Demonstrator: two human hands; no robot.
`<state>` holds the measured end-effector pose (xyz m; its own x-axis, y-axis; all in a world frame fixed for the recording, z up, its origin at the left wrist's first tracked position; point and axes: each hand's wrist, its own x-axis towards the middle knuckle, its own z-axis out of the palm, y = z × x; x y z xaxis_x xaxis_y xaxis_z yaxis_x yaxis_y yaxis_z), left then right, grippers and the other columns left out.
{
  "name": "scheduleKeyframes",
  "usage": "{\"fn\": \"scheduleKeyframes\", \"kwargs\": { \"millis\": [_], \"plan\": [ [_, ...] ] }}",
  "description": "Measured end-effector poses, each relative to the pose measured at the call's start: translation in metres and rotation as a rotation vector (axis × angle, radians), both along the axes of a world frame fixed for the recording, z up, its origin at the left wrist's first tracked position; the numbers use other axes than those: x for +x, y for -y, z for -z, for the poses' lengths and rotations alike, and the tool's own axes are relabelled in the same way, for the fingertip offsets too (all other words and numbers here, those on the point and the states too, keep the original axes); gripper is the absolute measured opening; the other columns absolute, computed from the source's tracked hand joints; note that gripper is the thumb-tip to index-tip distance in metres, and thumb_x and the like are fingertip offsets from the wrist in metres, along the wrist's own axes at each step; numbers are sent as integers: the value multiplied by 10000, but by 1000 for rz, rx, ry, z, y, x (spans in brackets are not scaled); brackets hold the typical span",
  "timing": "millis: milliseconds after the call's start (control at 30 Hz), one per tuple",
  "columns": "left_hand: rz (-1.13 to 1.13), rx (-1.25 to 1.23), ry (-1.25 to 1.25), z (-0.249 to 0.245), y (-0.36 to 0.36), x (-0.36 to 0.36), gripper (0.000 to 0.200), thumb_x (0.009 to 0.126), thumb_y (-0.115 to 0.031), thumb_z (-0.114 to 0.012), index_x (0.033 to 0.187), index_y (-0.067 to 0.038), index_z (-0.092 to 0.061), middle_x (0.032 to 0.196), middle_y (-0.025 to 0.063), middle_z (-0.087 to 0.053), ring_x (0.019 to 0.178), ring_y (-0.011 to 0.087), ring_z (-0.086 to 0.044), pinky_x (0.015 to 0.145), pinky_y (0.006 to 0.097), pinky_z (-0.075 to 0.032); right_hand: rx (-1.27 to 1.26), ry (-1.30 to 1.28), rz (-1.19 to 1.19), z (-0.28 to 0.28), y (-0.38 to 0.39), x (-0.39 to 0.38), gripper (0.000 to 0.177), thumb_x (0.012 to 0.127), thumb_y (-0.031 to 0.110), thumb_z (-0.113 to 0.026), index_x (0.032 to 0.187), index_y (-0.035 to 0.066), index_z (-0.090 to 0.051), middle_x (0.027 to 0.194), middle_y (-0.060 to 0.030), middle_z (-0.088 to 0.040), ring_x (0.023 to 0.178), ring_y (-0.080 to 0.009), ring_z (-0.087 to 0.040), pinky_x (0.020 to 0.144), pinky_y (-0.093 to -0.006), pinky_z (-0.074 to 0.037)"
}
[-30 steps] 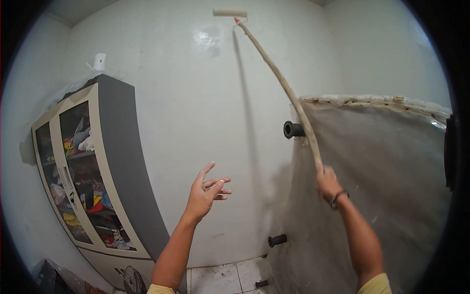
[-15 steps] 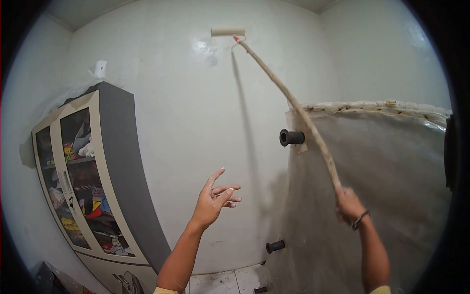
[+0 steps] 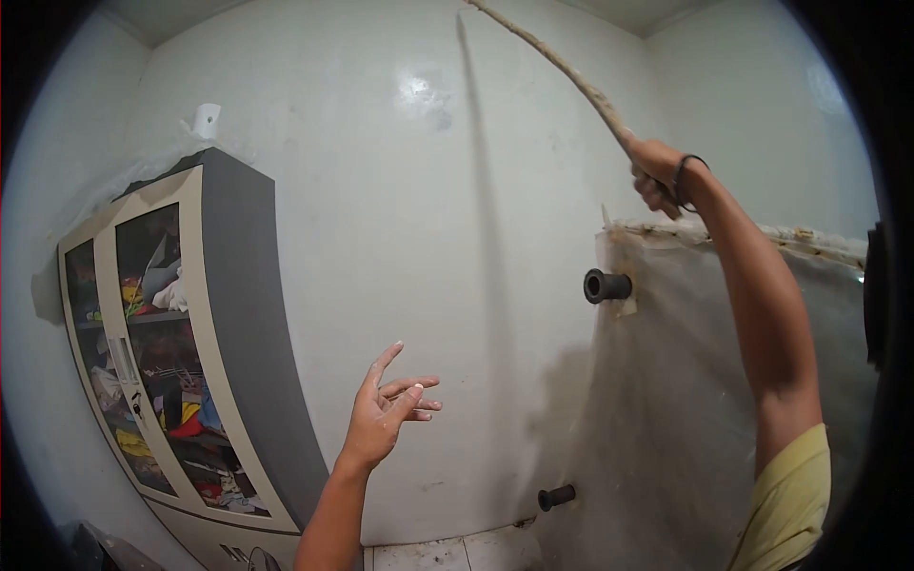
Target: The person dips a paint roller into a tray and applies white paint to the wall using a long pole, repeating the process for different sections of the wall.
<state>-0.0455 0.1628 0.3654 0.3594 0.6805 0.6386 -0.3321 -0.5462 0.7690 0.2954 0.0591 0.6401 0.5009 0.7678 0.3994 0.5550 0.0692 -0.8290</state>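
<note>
High on the right, my right hand (image 3: 659,176) is wrapped round the lower end of a long, slightly bent wooden pole (image 3: 566,68), the handle of a paint roller. The pole slants up and left, and the roller head lies beyond the top edge of the view. A dark band circles my right wrist. My left hand (image 3: 383,411) hangs in the air in front of the pale wall (image 3: 381,257), fingers apart and holding nothing. White smears mark its fingertips. The pole's thin shadow falls down the wall.
A cabinet (image 3: 243,257) with glass doors and cloth items inside stands at the left, a white cylinder (image 3: 207,120) on top. At the right is a structure covered in plastic sheeting (image 3: 685,381), with black flanged pipes (image 3: 609,285) sticking out. White floor tiles (image 3: 419,557) show below.
My right hand has risen far up, pushing the pole upward so the roller head has left the view. My left hand stays spread, slightly lower left in view. The view has shifted a little.
</note>
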Motion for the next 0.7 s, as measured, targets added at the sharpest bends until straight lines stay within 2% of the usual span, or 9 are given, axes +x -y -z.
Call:
{"fn": "scheduleKeyframes", "kwargs": {
  "millis": [67,133,200,267,333,367,567,600,700],
  "plan": [
    [-5,20,3,-2,-4,-10,646,870,-153,-542,1370,-1,-163,1036,245,-586,785,228,-644,680,309,-538,67,20,30,-17,-29,-35,488,912,494,-246,610,116,-313,480,6,-321,358,-128,-303,362,-307,-326],
    [-5,25,11,-4,-7,-19,645,870,-151,-540,1370,2,-162,1036,245,-586,786,229,-644,680,309,-536,100,-15,-49,-31,-63,-61,542,890,582,-250,576,141,-289,475,24,-301,371,-103,-293,343,-274,-298],
    [-6,30,17,-5,-9,-27,643,870,-149,-538,1369,4,-161,1035,245,-586,788,229,-644,680,308,-535,65,18,-70,-32,-84,-97,509,918,504,-249,640,91,-354,488,-12,-345,367,-130,-334,343,-276,-315],
    [6,54,15,-8,-11,-31,640,871,-142,-534,1368,9,-160,1034,248,-584,789,229,-643,680,305,-533,206,-64,-169,-10,-89,-142,475,935,440,-245,774,21,-401,522,-63,-404,373,-170,-387,355,-306,-363],
    [10,81,0,-13,-8,-31,640,871,-138,-532,1367,12,-158,1034,249,-584,790,231,-644,681,306,-534,136,-9,-163,10,-101,-157,464,937,426,-254,886,-14,-391,561,-100,-445,386,-192,-421,376,-340,-406],
    [9,107,-12,-15,-7,-32,639,871,-134,-531,1367,16,-155,1034,251,-583,791,232,-644,682,307,-535,199,-115,-217,28,-95,-162,475,937,427,-255,875,-22,-400,547,-102,-444,389,-202,-429,397,-363,-434],
    [102,152,-54,-12,-1,-36,648,870,-134,-532,1364,28,-146,1033,254,-581,797,244,-644,683,319,-543,110,-9,-37,129,-28,-101,528,924,500,-271,681,44,-379,462,-50,-382,329,-175,-396,326,-337,-391],
    [105,155,-51,-11,-1,-39,648,870,-134,-532,1364,28,-146,1033,254,-581,797,244,-644,683,319,-543,78,64,-21,149,-17,-81,522,926,497,-275,692,39,-367,477,-42,-376,334,-159,-384,323,-327,-380],
    [118,165,-72,-12,-5,-46,656,868,-137,-537,1365,28,-142,1034,254,-580,800,248,-643,682,321,-543,30,20,52,171,22,-69,500,929,476,-293,715,34,-383,492,-41,-385,357,-162,-416,335,-348,-391]
  ]
}}
